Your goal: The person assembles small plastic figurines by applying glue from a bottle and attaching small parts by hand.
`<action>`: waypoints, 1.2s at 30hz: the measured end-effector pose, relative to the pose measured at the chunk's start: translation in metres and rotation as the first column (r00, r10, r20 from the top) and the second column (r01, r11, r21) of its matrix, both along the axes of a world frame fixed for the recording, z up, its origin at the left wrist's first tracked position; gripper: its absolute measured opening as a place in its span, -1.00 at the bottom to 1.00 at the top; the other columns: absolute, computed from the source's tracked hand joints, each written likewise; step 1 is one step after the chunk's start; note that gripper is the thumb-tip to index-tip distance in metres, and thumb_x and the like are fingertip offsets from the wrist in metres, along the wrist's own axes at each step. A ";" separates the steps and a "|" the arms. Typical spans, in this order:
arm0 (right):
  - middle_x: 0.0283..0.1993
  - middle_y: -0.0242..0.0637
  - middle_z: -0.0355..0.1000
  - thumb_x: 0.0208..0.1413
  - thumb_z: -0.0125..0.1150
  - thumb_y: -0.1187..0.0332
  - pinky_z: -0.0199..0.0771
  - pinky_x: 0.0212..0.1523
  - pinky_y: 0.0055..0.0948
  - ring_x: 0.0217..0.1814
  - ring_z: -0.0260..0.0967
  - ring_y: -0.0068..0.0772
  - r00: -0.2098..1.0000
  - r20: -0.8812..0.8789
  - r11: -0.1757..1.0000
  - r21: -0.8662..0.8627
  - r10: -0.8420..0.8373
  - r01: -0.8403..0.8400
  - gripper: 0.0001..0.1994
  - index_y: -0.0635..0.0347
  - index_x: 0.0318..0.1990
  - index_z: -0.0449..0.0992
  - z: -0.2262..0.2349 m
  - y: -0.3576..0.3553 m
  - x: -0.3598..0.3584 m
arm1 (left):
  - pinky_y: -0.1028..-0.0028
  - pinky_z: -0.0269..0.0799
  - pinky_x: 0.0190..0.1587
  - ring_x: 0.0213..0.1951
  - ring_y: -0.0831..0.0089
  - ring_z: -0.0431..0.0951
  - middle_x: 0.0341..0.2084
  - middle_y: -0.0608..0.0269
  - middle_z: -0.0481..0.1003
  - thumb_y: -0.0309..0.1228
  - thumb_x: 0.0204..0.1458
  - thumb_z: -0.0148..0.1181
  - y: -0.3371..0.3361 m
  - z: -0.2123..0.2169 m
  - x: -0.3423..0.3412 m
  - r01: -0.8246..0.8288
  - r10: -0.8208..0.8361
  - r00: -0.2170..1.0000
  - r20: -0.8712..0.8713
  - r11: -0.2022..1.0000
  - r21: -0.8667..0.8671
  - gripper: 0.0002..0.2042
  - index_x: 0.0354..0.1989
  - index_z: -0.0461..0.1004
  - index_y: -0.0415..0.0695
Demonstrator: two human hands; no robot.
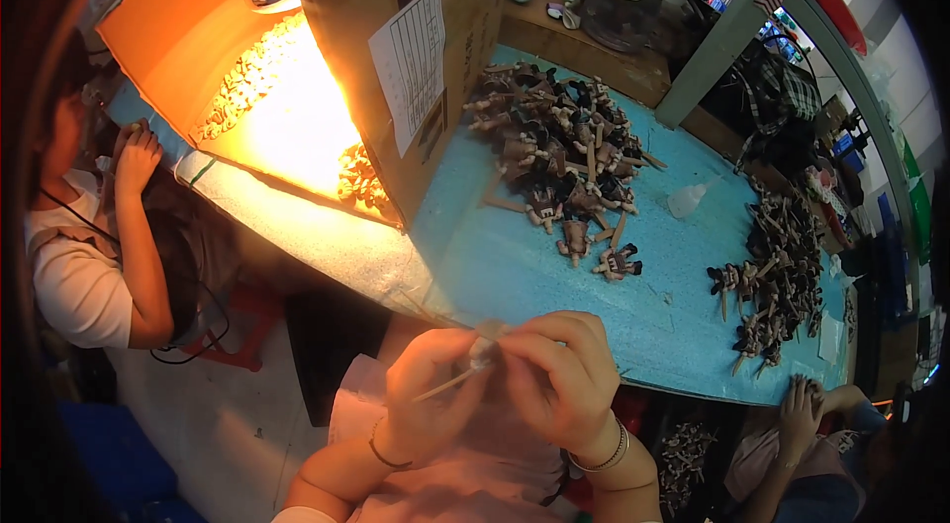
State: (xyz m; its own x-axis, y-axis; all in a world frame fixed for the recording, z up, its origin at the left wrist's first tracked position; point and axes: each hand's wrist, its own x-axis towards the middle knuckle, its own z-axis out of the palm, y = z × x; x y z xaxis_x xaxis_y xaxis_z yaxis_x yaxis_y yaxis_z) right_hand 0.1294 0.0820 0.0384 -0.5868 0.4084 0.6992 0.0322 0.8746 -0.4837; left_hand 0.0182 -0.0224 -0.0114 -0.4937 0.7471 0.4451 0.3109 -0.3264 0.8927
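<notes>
We see a small assembly workshop: a blue surface (pixel 554 276) carries heaps of small figurine parts on sticks (pixel 564 142), a lamp-lit cardboard box (pixel 297 58) holds more pieces, and other workers (pixel 89 256) sit close by.

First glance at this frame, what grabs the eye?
The glowing orange interior of the lit cardboard box at upper left, with pale small parts heaped inside. Next, the dark pile of small figures on sticks on the blue table. At bottom centre, the left hand and right hand pinch a small piece on a thin stick.
</notes>
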 end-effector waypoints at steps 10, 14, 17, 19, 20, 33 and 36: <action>-0.34 -0.20 0.39 -0.17 0.16 0.62 0.36 -0.33 -0.38 -0.33 0.35 -0.17 0.993 0.078 0.954 -0.294 0.093 -0.066 -0.84 0.29 -0.35 0.44 0.009 0.005 0.003 | 0.51 0.39 -0.32 -0.39 0.39 0.47 -0.39 0.12 0.47 -0.67 -0.18 0.19 0.001 0.004 0.003 -0.095 0.090 0.994 -0.062 0.991 -0.090 -0.74 -0.24 0.42 -0.26; -0.35 -0.20 0.40 -0.16 0.14 0.65 0.37 -0.34 -0.40 -0.34 0.36 -0.18 0.997 0.025 0.933 -0.355 0.073 -0.060 -0.84 0.30 -0.35 0.44 0.004 0.005 0.004 | 0.61 0.38 -0.30 -0.32 0.55 0.46 -0.34 0.15 0.45 -0.72 -0.13 0.15 0.001 0.006 0.000 -0.013 0.011 1.000 -0.011 0.993 -0.121 -0.72 -0.20 0.32 -0.29; -0.30 -0.19 0.39 -0.18 0.17 0.63 0.36 -0.27 -0.36 -0.27 0.36 -0.17 0.995 0.069 0.951 -0.305 0.075 -0.051 -0.78 0.28 -0.29 0.44 0.002 0.005 0.005 | 0.61 0.38 -0.27 -0.31 0.56 0.46 -0.35 0.17 0.44 -0.71 -0.11 0.14 0.002 0.006 0.001 -0.005 0.007 1.000 0.014 0.993 -0.121 -0.73 -0.21 0.31 -0.29; -0.24 -0.17 0.36 -0.21 0.19 0.62 0.34 -0.21 -0.34 -0.21 0.34 -0.16 0.989 0.121 0.963 -0.265 0.086 -0.051 -0.70 0.28 -0.22 0.41 0.003 0.003 0.006 | 0.59 0.38 -0.23 -0.28 0.56 0.45 -0.32 0.17 0.43 -0.72 -0.08 0.10 0.002 0.006 0.002 0.001 -0.001 1.000 0.002 0.991 -0.137 -0.75 -0.19 0.29 -0.29; -0.17 -0.15 0.33 -0.24 0.21 0.61 0.32 -0.15 -0.31 -0.15 0.31 -0.14 0.980 0.174 0.973 -0.226 0.094 -0.054 -0.63 0.28 -0.15 0.39 0.003 0.002 0.007 | 0.59 0.38 -0.23 -0.28 0.56 0.45 -0.32 0.17 0.43 -0.72 -0.08 0.10 0.004 0.005 0.003 0.002 -0.002 1.000 0.003 0.991 -0.137 -0.75 -0.19 0.29 -0.29; -0.10 -0.11 0.22 -0.40 0.36 0.50 0.24 -0.05 -0.26 -0.07 0.22 -0.09 0.978 0.185 0.991 -0.068 -0.099 0.113 -0.41 0.28 -0.08 0.28 -0.023 -0.003 0.002 | 0.50 0.32 -0.06 -0.13 0.49 0.39 -0.23 0.16 0.34 -0.70 -0.03 0.05 0.014 0.002 0.012 0.149 -0.104 0.939 0.327 0.982 -0.114 -0.71 -0.11 0.23 -0.29; -0.11 -0.17 0.20 -0.39 0.40 0.51 0.22 0.00 -0.29 -0.03 0.21 -0.20 0.990 0.070 0.871 -0.487 0.120 -0.071 -0.39 0.27 -0.08 0.25 -0.030 0.013 0.012 | 0.46 0.30 -0.04 -0.12 0.46 0.37 -0.23 0.17 0.32 -0.63 -0.02 0.07 0.010 0.009 0.008 0.219 -0.180 0.940 0.291 0.970 -0.105 -0.71 -0.10 0.25 -0.29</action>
State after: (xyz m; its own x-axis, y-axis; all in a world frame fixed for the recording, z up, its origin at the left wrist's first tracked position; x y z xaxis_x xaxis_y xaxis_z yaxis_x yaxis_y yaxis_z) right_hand 0.1414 0.0947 0.0082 -0.6939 0.6184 0.3689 0.0273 0.5345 -0.8447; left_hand 0.0266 -0.0120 -0.0021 -0.4176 0.8861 0.2010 -0.0141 -0.2275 0.9737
